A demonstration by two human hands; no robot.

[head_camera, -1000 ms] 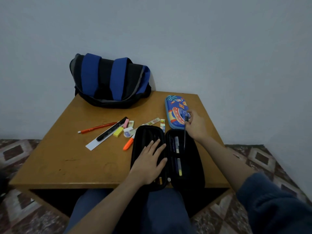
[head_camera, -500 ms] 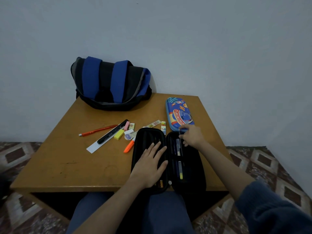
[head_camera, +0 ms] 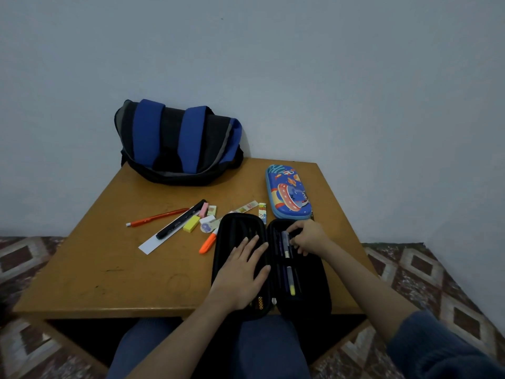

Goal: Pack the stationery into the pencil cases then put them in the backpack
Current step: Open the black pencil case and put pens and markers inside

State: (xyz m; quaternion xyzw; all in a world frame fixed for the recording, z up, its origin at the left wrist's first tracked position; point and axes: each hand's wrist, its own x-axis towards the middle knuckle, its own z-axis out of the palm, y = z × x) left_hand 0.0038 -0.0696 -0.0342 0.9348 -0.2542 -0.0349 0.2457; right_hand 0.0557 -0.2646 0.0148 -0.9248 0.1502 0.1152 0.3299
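Black pencil case (head_camera: 310,292), open flat at the table's (head_camera: 109,269) 5 o'clock edge, under both hands.
The left hand (head_camera: 243,269) lay flat, fingers straight, pressing the case's left half. The right hand (head_camera: 308,237), fingers curled, pinched the top of a pen (head_camera: 285,243) lying in the right half. A closed blue pencil case (head_camera: 288,191) sat at 2 o'clock, the backpack (head_camera: 177,140) at 11 o'clock, and an orange highlighter (head_camera: 208,243) just beside the black case at its 10 o'clock.
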